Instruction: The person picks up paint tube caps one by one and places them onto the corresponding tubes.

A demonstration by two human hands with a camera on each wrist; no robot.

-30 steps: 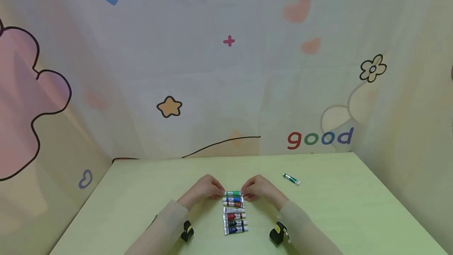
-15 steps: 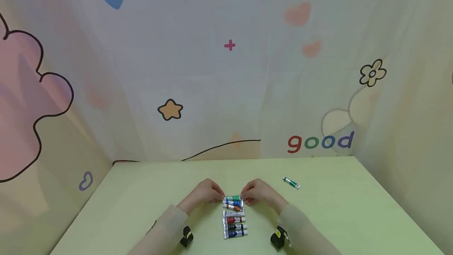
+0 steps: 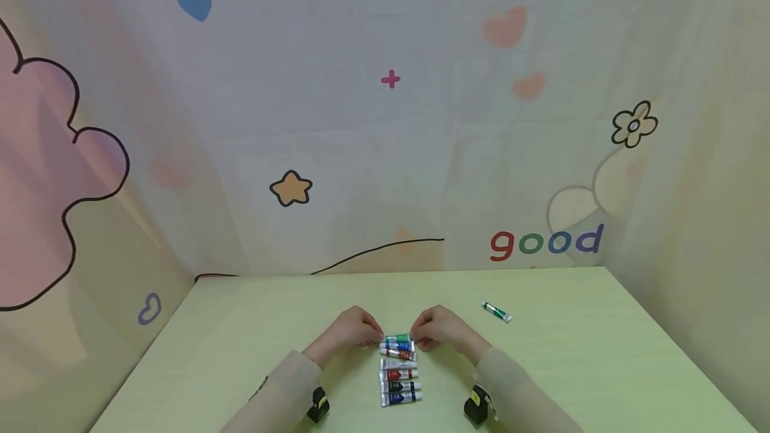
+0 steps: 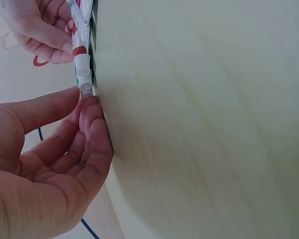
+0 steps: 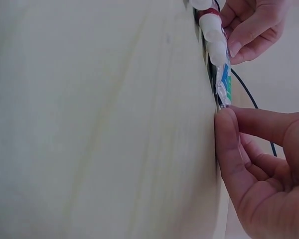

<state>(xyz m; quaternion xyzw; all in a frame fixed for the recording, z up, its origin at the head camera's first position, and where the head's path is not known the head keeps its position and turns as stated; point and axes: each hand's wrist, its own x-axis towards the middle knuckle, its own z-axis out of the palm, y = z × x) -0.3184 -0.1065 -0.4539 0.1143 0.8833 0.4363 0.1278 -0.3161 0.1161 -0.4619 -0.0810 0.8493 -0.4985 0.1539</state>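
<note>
In the head view a green paint tube (image 3: 397, 337) lies at the far end of a column of paint tubes. My left hand (image 3: 353, 327) pinches its left end; in the left wrist view thumb and fingertips meet at a white cap (image 4: 86, 89). At the other end my right hand (image 3: 444, 329) pinches the flat crimped tail (image 5: 223, 102). A blue tube (image 3: 397, 346) sits tight against the green one. Then come a brown-orange tube (image 3: 397, 354), slightly slanted, and a silver-white tube (image 3: 398, 365).
Nearer me lie a red tube (image 3: 400, 375), a black tube (image 3: 401, 386) and a dark blue tube (image 3: 401, 398). A separate dark green tube (image 3: 496, 312) rests at the back right of the pale table (image 3: 601, 366). A printed cloth (image 3: 361, 119) hangs behind.
The head view has tipped slightly upward. Both hands keep their pinch on the green paint tube, which sits closer against the blue one. The brown-orange tube slants a little more.
</note>
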